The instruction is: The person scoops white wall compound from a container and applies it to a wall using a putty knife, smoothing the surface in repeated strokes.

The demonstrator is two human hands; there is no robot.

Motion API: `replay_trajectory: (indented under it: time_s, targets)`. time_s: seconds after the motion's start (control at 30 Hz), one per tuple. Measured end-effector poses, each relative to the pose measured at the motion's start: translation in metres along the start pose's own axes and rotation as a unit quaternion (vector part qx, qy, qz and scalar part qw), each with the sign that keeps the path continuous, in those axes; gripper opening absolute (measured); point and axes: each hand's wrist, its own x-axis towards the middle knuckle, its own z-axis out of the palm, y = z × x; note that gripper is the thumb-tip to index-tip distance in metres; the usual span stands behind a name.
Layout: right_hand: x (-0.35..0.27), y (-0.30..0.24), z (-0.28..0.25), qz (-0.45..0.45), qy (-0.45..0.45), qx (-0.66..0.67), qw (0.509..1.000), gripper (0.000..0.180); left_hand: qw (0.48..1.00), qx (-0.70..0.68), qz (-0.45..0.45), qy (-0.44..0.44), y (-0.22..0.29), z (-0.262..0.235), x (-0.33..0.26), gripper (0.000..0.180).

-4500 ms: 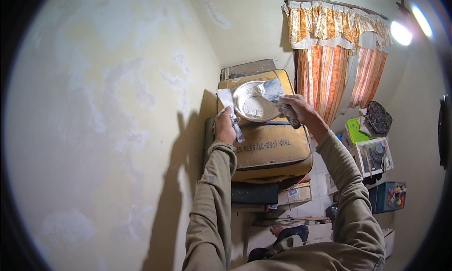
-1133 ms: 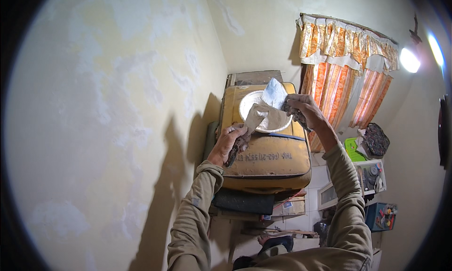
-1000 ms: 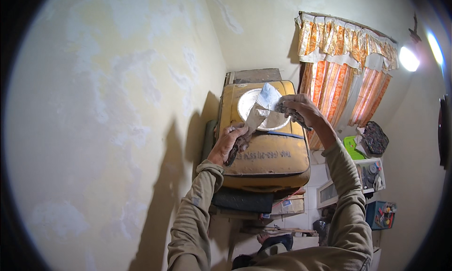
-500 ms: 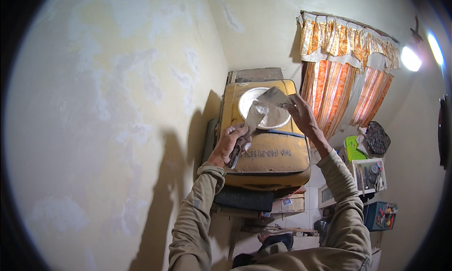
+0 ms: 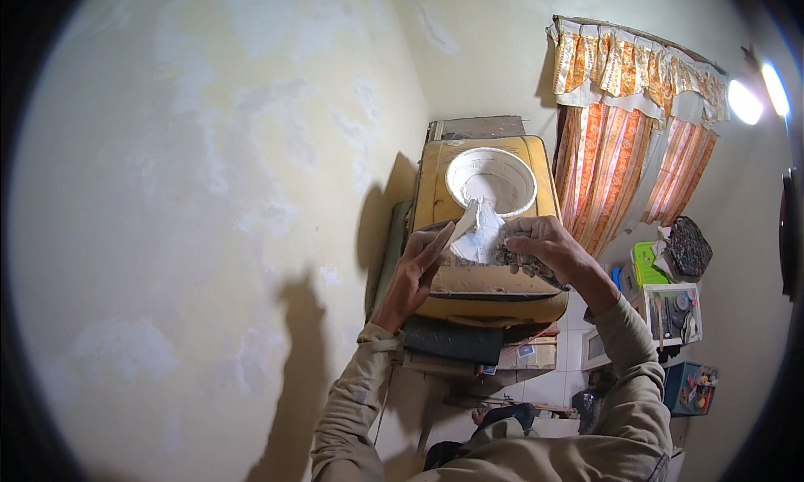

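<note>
A putty knife with its blade coated in white putty is above the yellow suitcase, just below a white bucket of putty. My right hand is closed round its crusted dark handle, which slants to the lower right. On the other side of the blade my left hand has its fingers pressed together on what looks like a thin flat scraper, turned nearly edge-on and mostly hidden. The bucket stands on the suitcase's far half, with pale putty inside.
A patched wall rises close on my left. Orange curtains hang at the far right, beside bright lamps. Right of the suitcase are a tray of tools, a green-lidded box and a dark blue crate.
Both hands have come down from over the bucket toward me. The putty knife appears to have passed from my left hand to my right, and the broad scraper to my left.
</note>
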Motion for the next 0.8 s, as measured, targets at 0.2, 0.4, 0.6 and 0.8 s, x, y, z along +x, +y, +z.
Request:
replay_trajectory:
  time_s: [0.2,0.4,0.6,0.8]
  targets:
    - [-0.010,0.002,0.003,-0.057,0.003,0.101,0.993,0.032,0.993,0.115,0.009,-0.021,0.008,-0.024,-0.032,0.061]
    - [-0.011,-0.017,0.012,-0.102,-0.001,0.088,0.991,0.031,0.965,-0.079,-0.250,0.003,0.012,-0.017,-0.096,0.032]
    - [-0.014,-0.008,0.028,-0.247,0.094,-0.233,0.936,0.030,0.801,-0.437,-0.408,0.014,0.079,-0.015,-0.119,0.030]
    - [-0.010,0.011,0.056,-0.491,0.107,-0.377,0.778,0.026,0.744,-0.524,-0.409,0.060,0.110,-0.026,-0.117,0.029]
